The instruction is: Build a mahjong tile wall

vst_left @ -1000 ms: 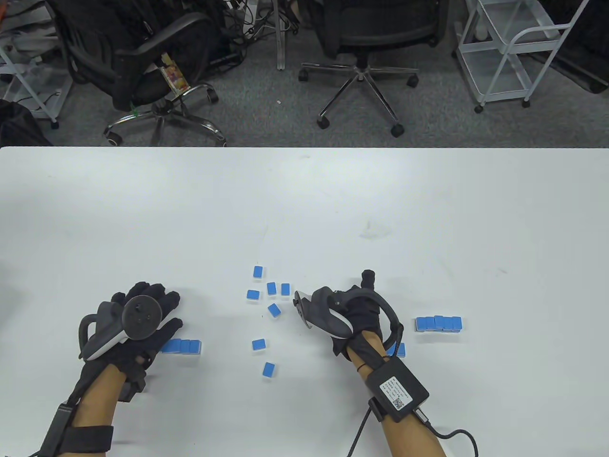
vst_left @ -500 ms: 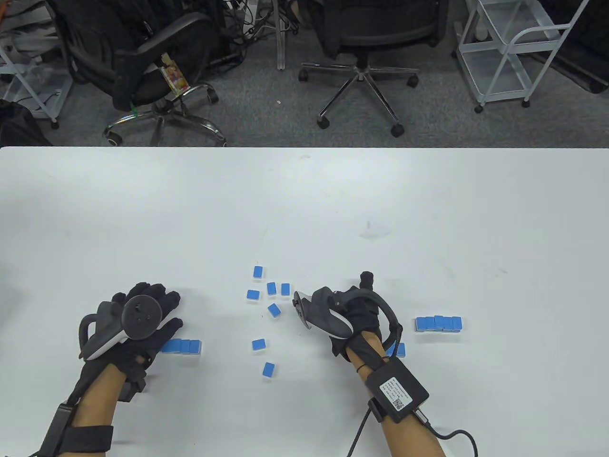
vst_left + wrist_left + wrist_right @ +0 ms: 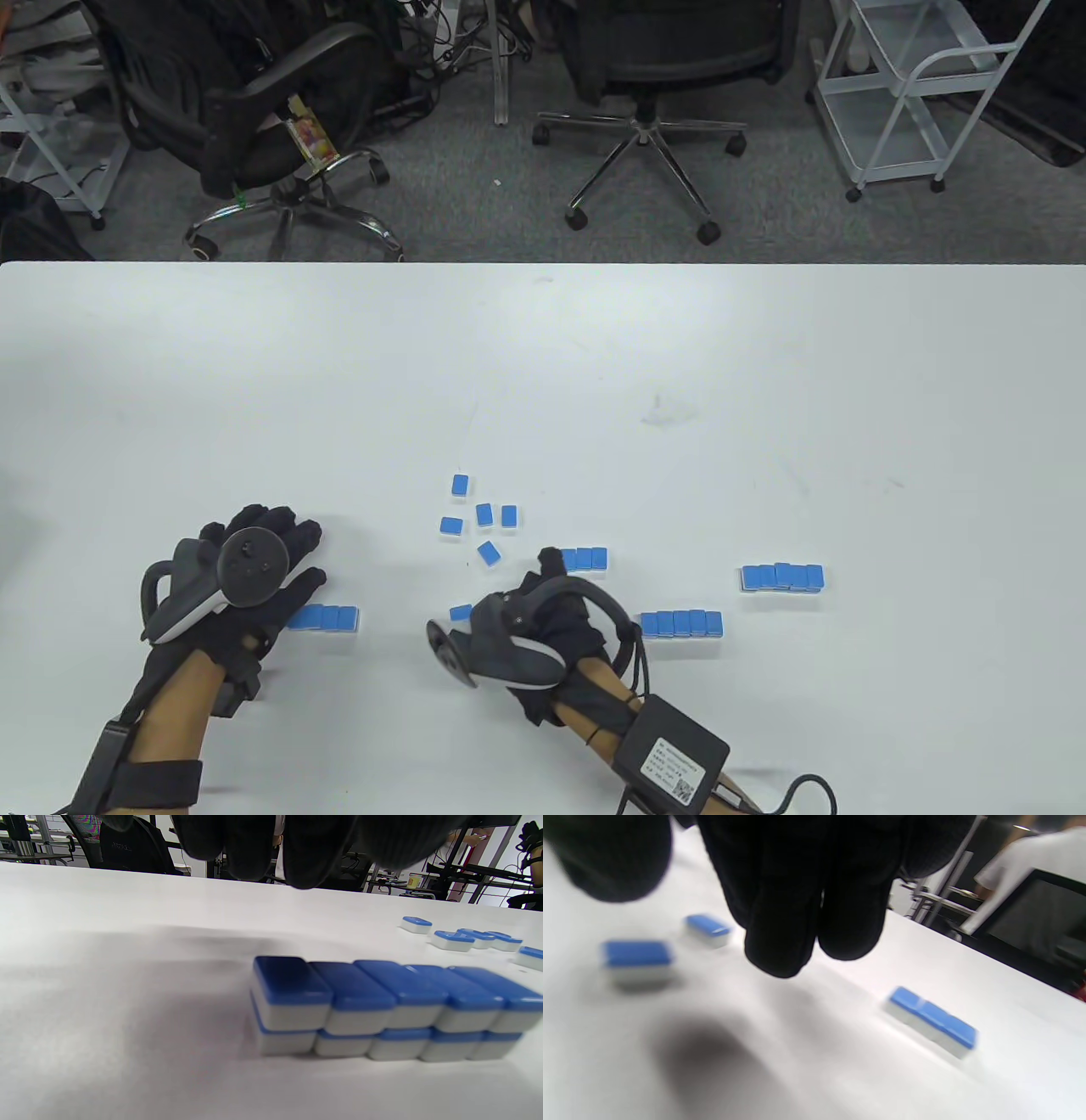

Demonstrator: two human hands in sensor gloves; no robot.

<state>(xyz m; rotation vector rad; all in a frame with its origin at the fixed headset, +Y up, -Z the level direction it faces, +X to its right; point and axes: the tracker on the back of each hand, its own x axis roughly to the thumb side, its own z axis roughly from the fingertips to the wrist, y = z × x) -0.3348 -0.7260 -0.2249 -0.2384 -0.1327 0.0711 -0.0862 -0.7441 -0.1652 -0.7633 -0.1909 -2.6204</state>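
Blue-topped white mahjong tiles lie on the white table (image 3: 764, 382). My left hand (image 3: 271, 543) rests open, fingers spread, over the left end of a two-layer tile row (image 3: 327, 617); in the left wrist view its fingertips (image 3: 297, 853) hang above that stacked row (image 3: 382, 1005). My right hand (image 3: 543, 594) hovers near the table's front middle, its fingers (image 3: 797, 921) hanging straight and holding nothing. Just beyond it lies a short row of three tiles (image 3: 585, 558) (image 3: 931, 1020). To its right sits a single-layer row of five (image 3: 681, 623).
Several loose tiles (image 3: 484, 514) are scattered beyond the right hand, one (image 3: 461, 612) right at its tracker (image 3: 492, 654). Another stacked row (image 3: 782, 577) stands at the right. Office chairs (image 3: 653, 68) and a white cart (image 3: 916, 93) stand past the table's far edge.
My right hand has swung back toward the near left, uncovering the row of three and the row of five. It now hides the nearest loose tile. The left hand has not moved.
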